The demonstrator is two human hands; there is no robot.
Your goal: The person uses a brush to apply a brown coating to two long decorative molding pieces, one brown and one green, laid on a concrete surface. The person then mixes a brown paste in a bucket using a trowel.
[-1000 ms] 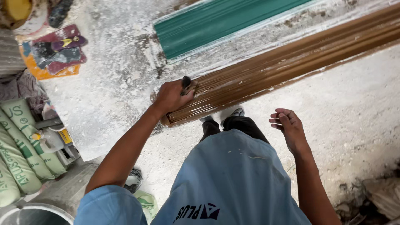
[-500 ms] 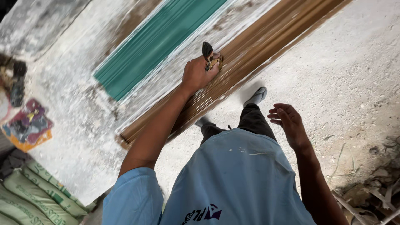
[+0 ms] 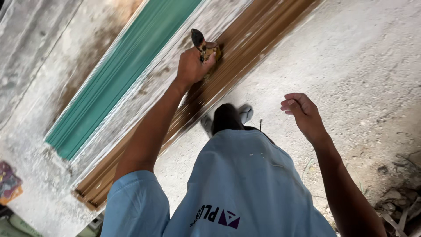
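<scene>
A: The left hand (image 3: 191, 66) is closed around a small brush (image 3: 202, 46) with a dark handle; its tip touches the long brown moulded panel (image 3: 184, 109) that lies flat on the pale floor (image 3: 364, 66). The right hand (image 3: 305, 115) hangs free beside the body, fingers loosely curled, holding nothing.

B: What could go wrong from here, in your opinion?

A: I think the wet brown coat can be spoiled. The person's dark shoe (image 3: 227, 117) stands just beside the panel edge, so one careless step may put dust or a footprint on it. Also the brush works near the edge that faces the green panel (image 3: 118, 74), with only a strip of whitish, already stained surface (image 3: 166, 74) between them (the brown marks there suggest drips), so a loaded brush could splash more colour over it.

B: And packages or labels?

A: Very little is in view. At the lower left edge there is a flat, colourful printed thing (image 3: 8, 184), purple and orange, and below it a pale green shape (image 3: 11, 226) in the corner, perhaps sacks; I cannot tell more. The light blue shirt (image 3: 245, 184) carries a dark printed mark near its lower hem.
</scene>
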